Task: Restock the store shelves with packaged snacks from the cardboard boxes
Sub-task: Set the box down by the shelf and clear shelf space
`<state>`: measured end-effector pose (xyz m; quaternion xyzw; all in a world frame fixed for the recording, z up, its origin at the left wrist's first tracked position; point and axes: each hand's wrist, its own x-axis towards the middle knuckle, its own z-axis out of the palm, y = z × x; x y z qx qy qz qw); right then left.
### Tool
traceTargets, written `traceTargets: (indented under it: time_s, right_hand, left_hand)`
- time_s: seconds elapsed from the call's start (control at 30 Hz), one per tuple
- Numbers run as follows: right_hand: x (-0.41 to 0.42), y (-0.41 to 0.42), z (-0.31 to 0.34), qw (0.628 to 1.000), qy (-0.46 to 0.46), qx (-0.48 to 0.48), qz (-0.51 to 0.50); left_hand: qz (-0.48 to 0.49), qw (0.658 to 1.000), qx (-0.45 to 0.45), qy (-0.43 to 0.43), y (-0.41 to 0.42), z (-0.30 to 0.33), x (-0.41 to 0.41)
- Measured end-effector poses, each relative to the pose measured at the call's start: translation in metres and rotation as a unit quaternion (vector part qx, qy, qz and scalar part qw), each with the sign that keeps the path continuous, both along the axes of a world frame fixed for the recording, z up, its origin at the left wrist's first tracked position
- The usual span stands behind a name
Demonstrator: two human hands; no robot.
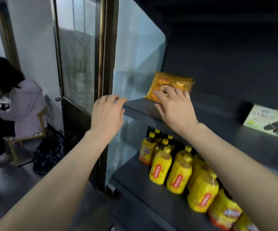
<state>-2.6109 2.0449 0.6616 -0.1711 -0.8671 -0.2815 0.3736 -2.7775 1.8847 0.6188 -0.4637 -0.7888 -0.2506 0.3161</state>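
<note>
An orange snack packet (171, 82) lies at the left end of the dark upper shelf (145, 105), close to the clear side panel. My right hand (175, 107) rests on the packet's near edge with fingers spread over it. My left hand (107, 112) hovers just left of the shelf's front corner, fingers loosely curled, holding nothing. No cardboard box is in view.
A green-white box (268, 121) lies further right on the same shelf. Yellow bottles (178, 170) fill the shelf below. A clear panel (135, 64) bounds the shelving on the left. Beyond a glass door (78, 55), a person (18, 100) sits on a chair with a dark bag (48, 152) beside it.
</note>
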Motion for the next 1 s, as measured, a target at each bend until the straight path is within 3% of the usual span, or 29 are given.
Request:
traceTargets:
  time_s: [0.23, 0.6, 0.77, 1.0]
  right_hand:
    - [0.024, -0.113, -0.108, 0.996, -0.012, -0.078, 0.037]
    - [0.053, -0.181, -0.361, 0.944, -0.112, -0.305, 0.054]
    - [0.067, -0.189, -0.493, 0.891, -0.192, -0.412, 0.015]
    - [0.088, -0.199, -0.668, 0.821, -0.287, -0.493, -0.005]
  left_hand:
    - [0.0, 0.999, 0.029, -0.029, -0.112, -0.089, 0.017]
    - [0.028, 0.975, -0.114, -0.187, -0.188, -0.318, 0.043]
    - [0.022, 0.943, -0.192, -0.273, -0.21, -0.45, 0.067]
    - [0.03, 0.856, -0.314, -0.409, -0.267, -0.657, 0.091]
